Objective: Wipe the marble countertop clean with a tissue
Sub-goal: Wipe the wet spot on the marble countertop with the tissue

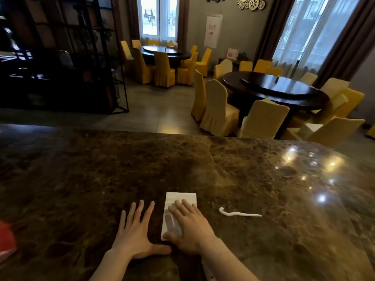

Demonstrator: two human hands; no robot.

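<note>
A folded white tissue lies flat on the dark brown marble countertop, near the front edge. My right hand rests palm down on top of it, fingers together and stretched out, covering its right half. My left hand lies flat on the bare marble just left of the tissue, fingers spread, its thumb reaching toward the tissue's near corner. A thin white squiggly streak sits on the marble to the right of my right hand.
A red object shows at the left edge of the counter. Ceiling lights glare on the marble at the right. Beyond the counter stand round dark tables with yellow-covered chairs and a black shelf frame.
</note>
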